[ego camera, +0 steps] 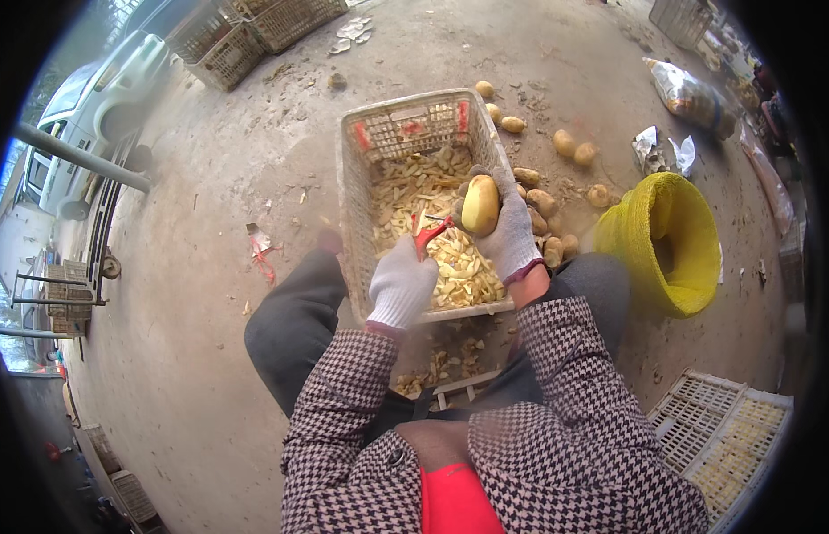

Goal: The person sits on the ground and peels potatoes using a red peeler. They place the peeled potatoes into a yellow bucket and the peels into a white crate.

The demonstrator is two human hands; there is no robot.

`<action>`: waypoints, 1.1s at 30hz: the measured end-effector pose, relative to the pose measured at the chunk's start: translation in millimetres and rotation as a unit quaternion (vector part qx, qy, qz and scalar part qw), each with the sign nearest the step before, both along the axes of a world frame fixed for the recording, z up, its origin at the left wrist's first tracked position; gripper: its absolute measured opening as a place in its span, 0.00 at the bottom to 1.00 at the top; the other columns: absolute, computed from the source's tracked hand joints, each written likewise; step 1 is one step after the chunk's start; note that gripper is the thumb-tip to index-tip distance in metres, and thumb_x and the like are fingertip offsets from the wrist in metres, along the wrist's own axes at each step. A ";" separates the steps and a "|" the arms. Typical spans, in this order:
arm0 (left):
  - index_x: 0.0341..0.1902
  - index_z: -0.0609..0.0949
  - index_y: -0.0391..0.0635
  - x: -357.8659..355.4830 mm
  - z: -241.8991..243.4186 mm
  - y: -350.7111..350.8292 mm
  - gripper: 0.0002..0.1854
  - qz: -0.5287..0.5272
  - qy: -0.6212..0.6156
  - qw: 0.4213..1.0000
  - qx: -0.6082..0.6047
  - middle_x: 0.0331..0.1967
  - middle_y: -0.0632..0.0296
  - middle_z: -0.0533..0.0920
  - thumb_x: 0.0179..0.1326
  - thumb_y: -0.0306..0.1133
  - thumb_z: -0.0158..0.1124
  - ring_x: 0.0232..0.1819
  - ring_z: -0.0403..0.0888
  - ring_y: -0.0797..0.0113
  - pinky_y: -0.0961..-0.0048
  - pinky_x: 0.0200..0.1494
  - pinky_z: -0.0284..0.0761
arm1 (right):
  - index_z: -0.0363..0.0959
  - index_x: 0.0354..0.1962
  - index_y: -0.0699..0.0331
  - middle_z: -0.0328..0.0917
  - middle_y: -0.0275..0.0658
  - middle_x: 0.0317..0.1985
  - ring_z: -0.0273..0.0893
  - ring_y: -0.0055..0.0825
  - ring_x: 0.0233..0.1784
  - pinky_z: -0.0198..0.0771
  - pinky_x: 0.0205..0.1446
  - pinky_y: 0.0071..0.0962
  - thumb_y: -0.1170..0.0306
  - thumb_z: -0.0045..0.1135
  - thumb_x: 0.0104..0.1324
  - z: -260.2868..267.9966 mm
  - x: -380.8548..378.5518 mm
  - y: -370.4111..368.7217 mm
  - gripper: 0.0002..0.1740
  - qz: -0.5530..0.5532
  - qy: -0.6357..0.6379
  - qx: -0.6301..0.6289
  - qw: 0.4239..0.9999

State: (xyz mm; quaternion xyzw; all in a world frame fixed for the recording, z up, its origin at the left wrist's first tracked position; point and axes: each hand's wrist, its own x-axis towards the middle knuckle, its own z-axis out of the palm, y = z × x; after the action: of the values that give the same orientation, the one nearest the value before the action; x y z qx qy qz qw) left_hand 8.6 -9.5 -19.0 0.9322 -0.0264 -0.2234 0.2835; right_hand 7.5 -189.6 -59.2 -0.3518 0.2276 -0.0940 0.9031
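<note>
My left hand (402, 277), in a white knit glove, grips a red-handled vegetable peeler (430, 233). Its blade points towards the potato (481, 205) that my right hand (511, 230) holds in a gloved grasp. Pale yellow flesh shows over most of the potato's visible side. The dark, soiled fingertips of the right glove wrap around its far side. Both hands are above a plastic crate (424, 315) with latticed walls, which stands between my knees. Heaped potato peelings (458, 270) lie inside it. Whether the blade touches the potato I cannot tell.
Unpeeled potatoes (540, 201) lie on the concrete floor right of the crate. Beyond them stands a yellow woven sack (695, 247), its mouth rolled open. A white slatted crate (715, 427) is at lower right. Stacked crates (227, 57) and a parked white vehicle (97, 93) are at upper left.
</note>
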 end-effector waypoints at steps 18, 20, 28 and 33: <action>0.58 0.78 0.43 -0.7 13.1 -20.1 0.20 0.000 -0.045 0.999 -0.018 0.39 0.39 0.86 0.64 0.36 0.59 0.45 0.85 0.38 0.50 0.48 0.79 | 0.80 0.52 0.61 0.81 0.39 0.47 0.81 0.31 0.49 0.76 0.57 0.28 0.75 0.72 0.56 -75.2 21.8 -20.1 0.24 -0.041 -0.019 -0.077 0.996; 0.57 0.78 0.43 6.5 18.8 -27.9 0.19 -0.040 -0.081 0.996 -0.024 0.38 0.39 0.86 0.64 0.37 0.59 0.44 0.85 0.38 0.50 0.47 0.79 | 0.80 0.53 0.62 0.80 0.41 0.48 0.80 0.32 0.51 0.77 0.56 0.29 0.78 0.74 0.54 -70.3 18.8 -18.3 0.27 0.004 -0.048 -0.031 0.998; 0.57 0.78 0.45 -15.4 -17.0 -8.6 0.20 -0.109 0.026 0.993 0.043 0.45 0.41 0.86 0.64 0.39 0.59 0.51 0.85 0.44 0.52 0.55 0.77 | 0.75 0.54 0.58 0.81 0.39 0.45 0.82 0.35 0.44 0.83 0.47 0.38 0.52 0.61 0.72 -20.9 -1.5 -16.1 0.22 -0.092 0.025 -0.494 0.864; 0.55 0.79 0.44 -2.9 -13.3 -1.9 0.20 -0.016 0.018 1.000 0.008 0.44 0.40 0.86 0.61 0.39 0.59 0.51 0.84 0.39 0.51 0.54 0.76 | 0.75 0.55 0.55 0.80 0.37 0.47 0.81 0.37 0.45 0.80 0.50 0.50 0.48 0.62 0.71 -29.8 10.7 -13.6 0.24 -0.039 0.010 0.023 0.999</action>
State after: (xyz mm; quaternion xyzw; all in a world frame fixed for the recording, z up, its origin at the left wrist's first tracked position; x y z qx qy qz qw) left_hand 5.7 -11.4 -32.3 0.9298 -0.0345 -0.2444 0.2730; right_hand 18.2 -203.3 -88.9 -0.3226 0.2523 -0.1206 0.9043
